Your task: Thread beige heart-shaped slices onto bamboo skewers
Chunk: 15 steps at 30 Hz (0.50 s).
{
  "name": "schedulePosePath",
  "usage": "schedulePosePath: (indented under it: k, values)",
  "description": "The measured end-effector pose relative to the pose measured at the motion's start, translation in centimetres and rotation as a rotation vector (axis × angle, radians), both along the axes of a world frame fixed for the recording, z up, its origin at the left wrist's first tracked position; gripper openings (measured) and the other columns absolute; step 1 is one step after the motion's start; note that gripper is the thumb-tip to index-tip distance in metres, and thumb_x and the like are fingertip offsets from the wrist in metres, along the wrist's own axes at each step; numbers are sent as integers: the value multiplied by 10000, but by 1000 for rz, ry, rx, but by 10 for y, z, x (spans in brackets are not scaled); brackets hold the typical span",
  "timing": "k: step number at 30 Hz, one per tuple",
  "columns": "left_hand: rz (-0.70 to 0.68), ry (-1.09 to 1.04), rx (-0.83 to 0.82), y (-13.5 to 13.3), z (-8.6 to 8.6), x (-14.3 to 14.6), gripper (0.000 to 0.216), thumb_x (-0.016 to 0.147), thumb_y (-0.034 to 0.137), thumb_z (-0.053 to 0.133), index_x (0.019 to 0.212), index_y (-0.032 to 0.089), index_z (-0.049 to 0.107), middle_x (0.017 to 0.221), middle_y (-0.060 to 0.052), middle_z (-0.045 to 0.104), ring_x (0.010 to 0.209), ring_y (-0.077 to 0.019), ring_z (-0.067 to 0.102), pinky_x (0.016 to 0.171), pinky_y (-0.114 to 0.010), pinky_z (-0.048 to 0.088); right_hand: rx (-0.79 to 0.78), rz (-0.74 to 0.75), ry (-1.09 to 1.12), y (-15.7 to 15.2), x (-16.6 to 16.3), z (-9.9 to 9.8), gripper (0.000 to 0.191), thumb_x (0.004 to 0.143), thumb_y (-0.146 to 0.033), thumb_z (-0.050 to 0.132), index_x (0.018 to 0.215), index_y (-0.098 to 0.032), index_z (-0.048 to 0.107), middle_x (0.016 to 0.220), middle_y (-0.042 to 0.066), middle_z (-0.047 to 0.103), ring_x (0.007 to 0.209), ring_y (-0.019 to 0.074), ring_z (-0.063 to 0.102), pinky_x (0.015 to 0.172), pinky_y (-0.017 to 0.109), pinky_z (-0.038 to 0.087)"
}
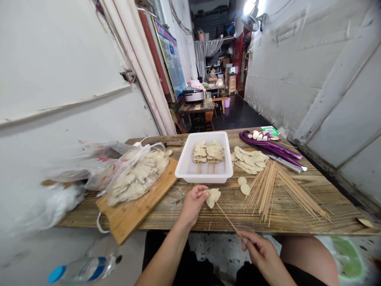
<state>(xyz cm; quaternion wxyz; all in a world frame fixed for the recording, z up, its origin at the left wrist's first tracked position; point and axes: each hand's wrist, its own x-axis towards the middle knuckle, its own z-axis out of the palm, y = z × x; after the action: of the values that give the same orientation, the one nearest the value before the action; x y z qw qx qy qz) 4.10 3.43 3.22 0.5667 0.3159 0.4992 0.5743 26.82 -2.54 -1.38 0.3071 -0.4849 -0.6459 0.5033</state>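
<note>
My left hand [189,204] pinches a few thin, pale, flat slices [213,198] of food over the front of the wooden table. A thin bamboo skewer [228,219] runs from those slices down to my right hand [258,251], whose fingers are closed on its lower end. Just beyond stands a white plastic tray [181,174] with skewered slices lying in it. To its right is a pile of loose pale slices [250,159], with two round slices [245,189] nearer me. Many bare bamboo skewers [264,192] lie fanned out at the right.
On the left, a clear plastic bag [138,174] of pale slices lies on a wooden cutting board [120,224] that overhangs the table edge. Long purple eggplants [278,150] and a knife [290,166] lie at the back right. A person [212,76] sits at a far table.
</note>
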Motion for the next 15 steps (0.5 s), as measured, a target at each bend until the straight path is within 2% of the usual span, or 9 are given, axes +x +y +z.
schedulePosePath:
  k: [6, 11, 15]
  values:
    - [59, -212, -86, -2, 2, 5, 419, 545, 216, 812, 907, 115, 625, 837, -72, 683, 770, -160, 641, 733, -282, 499, 37, -15, -2, 1, 1, 1, 398, 839, -412, 437, 961, -155, 715, 626, 29, 570, 473, 129, 447, 441, 227, 365]
    - [125, -201, -75, -3, -4, 9, 488, 515, 207, 825, 952, 128, 623, 811, -51, 672, 734, -146, 630, 672, -265, 503, 87, 2, -36, 0, 4, 2, 383, 857, -362, 416, 971, -145, 711, 637, 39, 593, 576, 167, 537, 558, 267, 437]
    - [187, -133, -29, -3, -9, 12, 396, 529, 249, 818, 847, 123, 618, 736, -28, 659, 667, -119, 612, 619, -229, 479, 100, 8, -52, 0, 5, 4, 366, 856, -343, 420, 967, -150, 709, 642, 40, 605, 619, 181, 572, 612, 281, 453]
